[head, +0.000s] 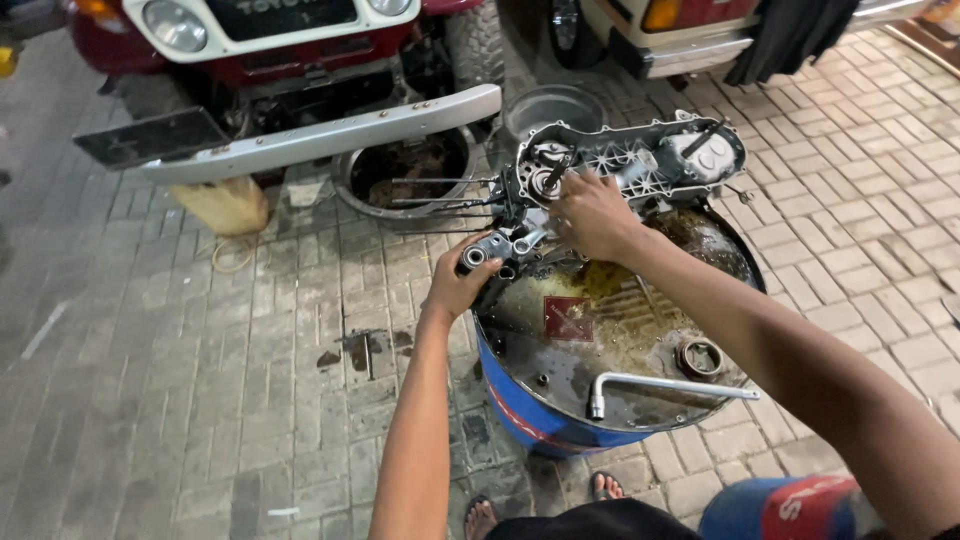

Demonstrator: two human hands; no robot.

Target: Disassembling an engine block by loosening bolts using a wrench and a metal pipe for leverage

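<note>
A grey aluminium engine crankcase [640, 155] lies across the far rim of a blue oil drum [530, 405], with several long studs sticking out to its left. My left hand [458, 285] grips the small metal mounting boss at the case's near-left corner. My right hand [590, 215] rests on the case's near edge, fingers curled around it close to the round bearing opening. The drum's top is greasy and dirty.
An L-shaped socket wrench [665, 385] and a round ring part [700, 357] lie on the drum lid. Behind stand two metal basins [405, 170], a yellowish jug [225, 205], a loose silver bumper [320, 135] and a red vehicle. Brick paving surrounds everything.
</note>
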